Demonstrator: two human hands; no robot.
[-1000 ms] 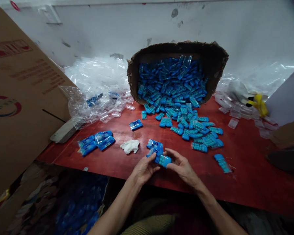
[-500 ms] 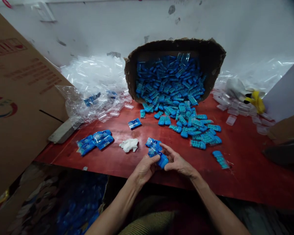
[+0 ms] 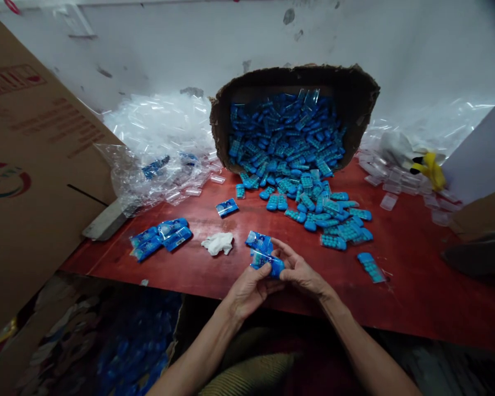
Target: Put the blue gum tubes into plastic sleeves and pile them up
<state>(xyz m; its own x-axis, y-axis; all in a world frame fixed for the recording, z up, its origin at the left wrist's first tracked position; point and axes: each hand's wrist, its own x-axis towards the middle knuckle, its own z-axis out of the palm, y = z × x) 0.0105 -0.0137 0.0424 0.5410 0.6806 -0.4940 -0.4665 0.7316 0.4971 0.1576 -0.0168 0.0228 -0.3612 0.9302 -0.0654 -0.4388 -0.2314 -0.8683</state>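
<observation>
Near the table's front edge, my left hand (image 3: 249,290) pinches a small blue case in a printed clear sleeve (image 3: 269,264), thumb on top. My right hand (image 3: 304,276) closes on the case's right end with thumb and fingers. Just behind it lie blue printed sleeves (image 3: 257,241), partly covered by the held case. A crumpled white cloth (image 3: 217,243) rests to the left of my hands. Farther left is a group of sleeved blue packs (image 3: 160,239). One loose blue case with teal balls (image 3: 371,268) lies to the right.
A torn cardboard box (image 3: 367,118) on its side spills blue cases (image 3: 313,203) over the red table (image 3: 416,297). Clear plastic pieces (image 3: 160,126) are heaped at back left, more (image 3: 400,179) at the right. A large carton (image 3: 37,165) stands on the left.
The blue case has slid from partly outside the printed sleeve to inside it. My right fingers have moved in against its end, and both hands now meet around it.
</observation>
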